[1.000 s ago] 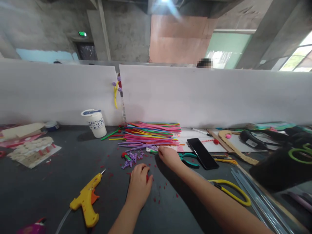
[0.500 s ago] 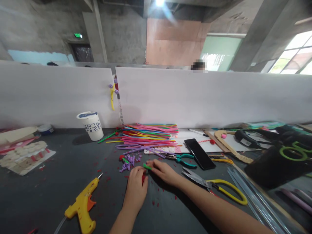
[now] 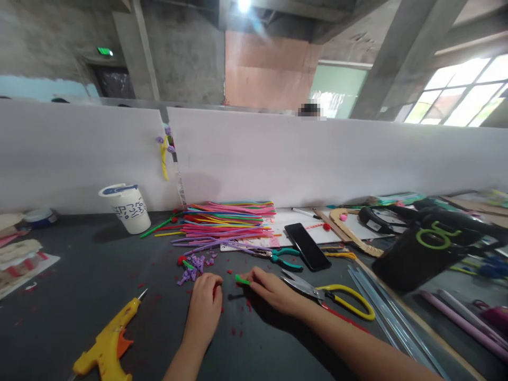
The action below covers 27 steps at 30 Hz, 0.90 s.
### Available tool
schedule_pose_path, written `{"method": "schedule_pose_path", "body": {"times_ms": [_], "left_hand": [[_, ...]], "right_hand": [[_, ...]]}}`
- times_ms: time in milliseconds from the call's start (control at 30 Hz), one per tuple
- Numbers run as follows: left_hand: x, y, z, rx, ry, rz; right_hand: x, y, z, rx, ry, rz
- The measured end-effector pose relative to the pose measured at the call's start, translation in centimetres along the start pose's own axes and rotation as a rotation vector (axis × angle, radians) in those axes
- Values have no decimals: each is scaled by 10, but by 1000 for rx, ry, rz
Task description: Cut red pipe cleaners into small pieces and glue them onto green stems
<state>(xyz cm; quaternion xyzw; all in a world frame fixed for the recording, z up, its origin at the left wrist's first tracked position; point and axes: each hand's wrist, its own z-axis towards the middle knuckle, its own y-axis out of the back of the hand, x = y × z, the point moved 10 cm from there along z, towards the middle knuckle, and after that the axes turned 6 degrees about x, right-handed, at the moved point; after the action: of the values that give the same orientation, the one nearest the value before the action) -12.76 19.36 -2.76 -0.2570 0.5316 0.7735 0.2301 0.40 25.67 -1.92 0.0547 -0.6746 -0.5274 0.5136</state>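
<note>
My right hand pinches a short green pipe cleaner piece between thumb and fingers, just above the dark table. To its left, my left hand rests low with its fingers curled inward; whatever they hold is hidden. Beyond the left hand lies a heap of small purple pieces, with a red ball on a green stem at its edge. Scissors with yellow handles lie beside my right wrist, and teal-handled pliers are just past that hand.
A bundle of coloured pipe cleaners lies before the white partition. At left are a yellow glue gun and a white cup. A phone, clear sticks and a black container occupy the right. Red scraps dot the table.
The view has swung to the right, so the scene sits further left. My hands have drawn apart, opening a gap between them; the green piece stays in my right hand.
</note>
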Motion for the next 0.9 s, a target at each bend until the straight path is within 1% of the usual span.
{"method": "schedule_pose_path", "body": {"times_ms": [67, 100, 167, 267, 367, 467, 533, 600, 633, 700, 767, 833, 900], "left_hand": [[1, 0, 1, -5, 6, 1], [1, 0, 1, -6, 9, 1], [1, 0, 1, -6, 14, 0], [0, 0, 1, -3, 13, 2], [-1, 0, 1, -4, 10, 7], [-1, -1, 1, -4, 11, 14], [0, -2, 1, -2, 12, 17], [-1, -2, 1, 0, 10, 19], [-1, -2, 0, 1, 8, 19], [-1, -1, 0, 0, 3, 19], [-2, -1, 1, -4, 1, 19], [-1, 0, 1, -10, 4, 21], [0, 0, 2, -16, 10, 19]], "right_hand": [[-2, 11, -7, -58, -49, -49], [-4, 17, -6, -93, -75, -83], [-6, 25, 5, -142, -109, -161], [-4, 24, 30, -169, -121, -273], [8, 14, 44, -170, -73, -369], [23, -9, 47, -100, 28, -417], [29, -24, 49, -55, 67, -426], [30, -31, 51, -36, 71, -420], [30, -31, 50, -34, 62, -411], [30, -22, 43, -36, 34, -376], [32, -6, 24, -25, 8, -326], [39, 7, -6, 54, 39, -276], [47, 11, -33, 184, 101, -253]]}}
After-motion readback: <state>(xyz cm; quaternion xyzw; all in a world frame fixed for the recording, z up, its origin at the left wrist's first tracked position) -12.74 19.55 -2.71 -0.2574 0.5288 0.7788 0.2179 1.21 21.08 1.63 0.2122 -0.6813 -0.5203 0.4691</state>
